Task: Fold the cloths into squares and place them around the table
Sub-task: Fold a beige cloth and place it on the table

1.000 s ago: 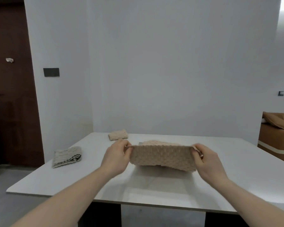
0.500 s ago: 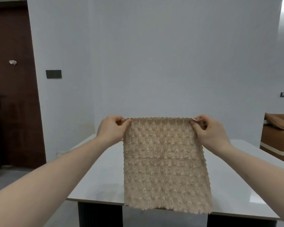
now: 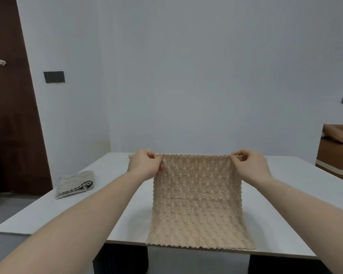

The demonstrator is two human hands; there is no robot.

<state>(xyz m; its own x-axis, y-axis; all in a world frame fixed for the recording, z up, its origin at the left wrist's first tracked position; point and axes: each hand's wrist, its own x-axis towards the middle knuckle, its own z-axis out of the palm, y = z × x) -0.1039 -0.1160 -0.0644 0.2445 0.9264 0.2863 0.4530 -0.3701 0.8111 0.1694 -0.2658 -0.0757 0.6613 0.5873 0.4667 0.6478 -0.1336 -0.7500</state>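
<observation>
A beige knitted cloth (image 3: 198,202) is spread out in front of me, its lower edge lying on the white table (image 3: 297,210) near the front edge. My left hand (image 3: 145,165) pinches its top left corner and my right hand (image 3: 249,165) pinches its top right corner, holding the top edge taut above the table. A folded grey cloth (image 3: 75,183) lies at the table's left side. The small beige folded cloth seen earlier at the back is hidden behind my left hand.
A dark brown door (image 3: 10,107) stands at the far left beside a white wall with a black switch plate (image 3: 54,76). A brown cardboard box (image 3: 337,151) sits to the right of the table. Dark table legs (image 3: 121,260) show below the front edge.
The cloth was lifted and unfolded to hang full length, then lowered; its bottom edge now rests on the table and my hands are lower than half a second ago.
</observation>
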